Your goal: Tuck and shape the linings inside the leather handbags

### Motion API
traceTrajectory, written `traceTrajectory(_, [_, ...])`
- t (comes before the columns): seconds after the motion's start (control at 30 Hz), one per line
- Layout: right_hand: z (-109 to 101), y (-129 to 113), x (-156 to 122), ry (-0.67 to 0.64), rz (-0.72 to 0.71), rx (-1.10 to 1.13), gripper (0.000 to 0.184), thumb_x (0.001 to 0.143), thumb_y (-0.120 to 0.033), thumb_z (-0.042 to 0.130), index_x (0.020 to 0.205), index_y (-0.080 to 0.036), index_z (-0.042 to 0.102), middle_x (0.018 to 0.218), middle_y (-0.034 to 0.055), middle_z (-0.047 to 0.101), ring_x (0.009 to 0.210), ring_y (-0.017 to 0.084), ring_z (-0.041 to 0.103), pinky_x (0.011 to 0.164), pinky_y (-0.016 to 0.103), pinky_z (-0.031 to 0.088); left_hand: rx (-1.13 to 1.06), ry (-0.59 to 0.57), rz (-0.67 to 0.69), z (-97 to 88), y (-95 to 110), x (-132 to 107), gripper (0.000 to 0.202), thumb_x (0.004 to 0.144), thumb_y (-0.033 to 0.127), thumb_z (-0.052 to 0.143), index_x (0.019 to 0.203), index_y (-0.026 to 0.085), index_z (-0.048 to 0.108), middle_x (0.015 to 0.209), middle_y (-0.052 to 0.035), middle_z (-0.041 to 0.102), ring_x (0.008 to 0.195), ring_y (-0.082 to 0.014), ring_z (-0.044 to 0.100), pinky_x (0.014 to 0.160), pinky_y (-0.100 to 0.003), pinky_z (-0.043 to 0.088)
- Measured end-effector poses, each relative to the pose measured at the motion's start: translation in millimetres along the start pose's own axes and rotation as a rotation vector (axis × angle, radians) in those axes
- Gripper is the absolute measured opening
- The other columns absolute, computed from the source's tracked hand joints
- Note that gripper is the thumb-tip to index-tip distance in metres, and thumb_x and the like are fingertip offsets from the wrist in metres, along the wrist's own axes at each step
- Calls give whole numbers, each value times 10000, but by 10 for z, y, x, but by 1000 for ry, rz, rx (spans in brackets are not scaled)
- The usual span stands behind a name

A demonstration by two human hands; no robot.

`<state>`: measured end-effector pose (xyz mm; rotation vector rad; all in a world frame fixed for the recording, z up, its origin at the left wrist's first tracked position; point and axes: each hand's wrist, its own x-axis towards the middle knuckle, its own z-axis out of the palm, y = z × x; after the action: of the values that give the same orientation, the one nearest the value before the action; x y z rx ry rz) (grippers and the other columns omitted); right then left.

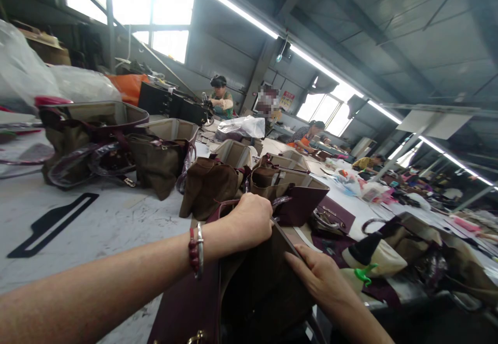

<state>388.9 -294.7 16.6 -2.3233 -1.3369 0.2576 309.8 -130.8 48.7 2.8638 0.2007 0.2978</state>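
Note:
A dark purple handbag (190,297) stands open in front of me, its dark brown inside (264,292) facing up and a gold metal fitting low on its front. My left hand (251,219) is closed in a fist on the bag's far upper edge; anything small between its fingers is hidden. On the right side, my right hand (317,271) grips the bag's edge, fingers bent around it. Just beyond stand several unfinished bags with brown linings, among them one brown bag (212,186) near my left hand.
A flat black cut-out piece (50,224) lies on the white table at left. To the right are a pale bottle with a black cap (383,258), a green nozzle (365,274) and more bags. Several people work at tables farther back, one in a green top (227,105).

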Motion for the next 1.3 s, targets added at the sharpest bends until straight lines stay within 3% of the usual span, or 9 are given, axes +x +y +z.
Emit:
traceTrajectory(0.27, [-24,-106,159,-33,-59,-82,300,838,-373,342,768,-178,559,700,29,583,673,172,536,610,252,391,6,-16,5,-27,-14,11,195,756,174,465,729,100,643,791,-110,651,779,-227,596,747,-304,432])
traceTrajectory(0.43, [33,-44,159,-20,-56,-125,359,867,-381,249,722,-174,504,657,29,551,620,162,508,586,258,362,-82,78,25,61,-79,-8,172,735,196,485,710,120,638,779,-96,648,792,-204,589,780,-284,416])
traceTrajectory(0.63, [94,48,116,20,-76,-140,372,869,-394,231,696,-174,477,637,25,537,608,162,503,574,264,345,-80,144,149,95,-250,-128,134,700,218,526,714,131,627,927,-97,621,918,-210,548,863,-289,380])
traceTrajectory(0.9, [88,-7,112,0,-110,-102,380,868,-406,234,722,-173,496,658,27,564,617,159,519,565,254,363,-178,84,-6,-39,-332,-166,149,697,239,518,696,164,646,826,-56,645,846,-173,569,777,-231,421])
traceTrajectory(1.3, [99,-30,120,-22,-144,-104,362,867,-393,238,734,-174,494,672,35,568,619,159,524,574,257,367,-149,121,-131,-48,-288,-120,199,672,247,482,620,150,648,688,-88,645,682,-209,588,579,-266,425])
